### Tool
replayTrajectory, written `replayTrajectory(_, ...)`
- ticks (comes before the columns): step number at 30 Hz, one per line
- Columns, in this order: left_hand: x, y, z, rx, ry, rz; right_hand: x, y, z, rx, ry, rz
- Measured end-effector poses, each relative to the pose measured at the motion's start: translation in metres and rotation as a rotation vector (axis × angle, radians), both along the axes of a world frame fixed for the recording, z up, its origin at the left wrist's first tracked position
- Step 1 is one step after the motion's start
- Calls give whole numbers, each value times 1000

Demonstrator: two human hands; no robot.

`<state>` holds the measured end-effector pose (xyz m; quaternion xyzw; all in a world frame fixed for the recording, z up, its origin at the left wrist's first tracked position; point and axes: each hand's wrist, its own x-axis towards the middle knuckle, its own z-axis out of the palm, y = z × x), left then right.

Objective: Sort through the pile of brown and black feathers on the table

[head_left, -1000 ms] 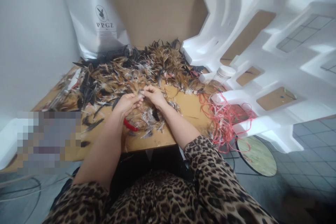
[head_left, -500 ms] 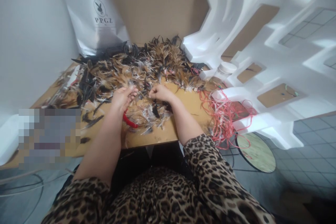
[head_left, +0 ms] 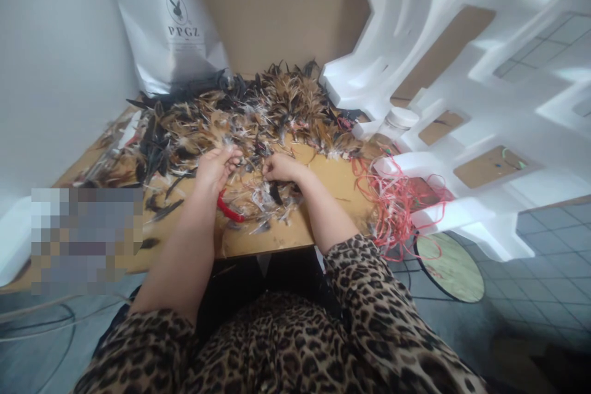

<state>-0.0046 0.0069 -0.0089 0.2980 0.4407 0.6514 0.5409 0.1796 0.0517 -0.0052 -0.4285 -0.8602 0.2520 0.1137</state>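
Observation:
A big heap of brown, tan and black feathers (head_left: 240,117) covers the back of a wooden table (head_left: 332,181). My left hand (head_left: 216,166) rests among the feathers at the heap's near edge, fingers curled and pinching into them. A short way to its right, my right hand (head_left: 279,167) is closed in a loose pinch on small feathers. A red-handled tool (head_left: 229,212) lies on the table under my left wrist, partly hidden. Loose pale and dark feathers (head_left: 268,203) lie scattered between my forearms.
A silver bag printed PPGZ (head_left: 173,31) leans at the back left. White foam packing (head_left: 462,86) fills the right side, with a white-lidded jar (head_left: 398,122) by it. Tangled red cords (head_left: 397,203) hang over the table's right edge. A round board (head_left: 450,265) lies on the tiled floor.
My hands were touching each other over the feathers a second ago. They have since moved apart and lowered onto the heap's near edge.

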Motion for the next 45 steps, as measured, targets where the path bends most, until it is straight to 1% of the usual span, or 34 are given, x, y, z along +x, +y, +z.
replayTrajectory(2,0,0,0,-8,0,2,1,1,0,28,-27,-22)
replayTrajectory(4,1,0,0,-12,-3,0,3,2,1,32,2,-37)
replayTrajectory(7,1,0,0,-22,-2,-27,7,5,6,-15,172,-43)
replayTrajectory(11,1,-1,1,-43,-5,-100,9,6,11,-88,415,-18)
replayTrajectory(13,2,-2,2,-60,-3,-149,7,4,14,-40,499,-24)
replayTrajectory(16,2,-3,2,-95,-17,-215,3,0,18,149,580,-79)
replayTrajectory(18,2,-3,3,-101,-51,-235,1,-3,20,277,568,-79)
replayTrajectory(22,1,-4,6,-103,-116,-236,0,-5,19,483,474,17)
replayTrajectory(25,1,-6,7,-136,-126,-269,-1,-4,15,575,401,68)
replayTrajectory(29,2,-8,8,-154,-129,-317,-1,-2,10,666,332,89)
replayTrajectory(35,1,-7,6,-166,-110,-352,0,-2,9,735,294,111)
replayTrajectory(41,3,-6,2,-173,-56,-364,-1,-3,8,754,275,123)
replayTrajectory(45,5,-5,-1,-167,-25,-355,-4,-2,5,731,307,114)
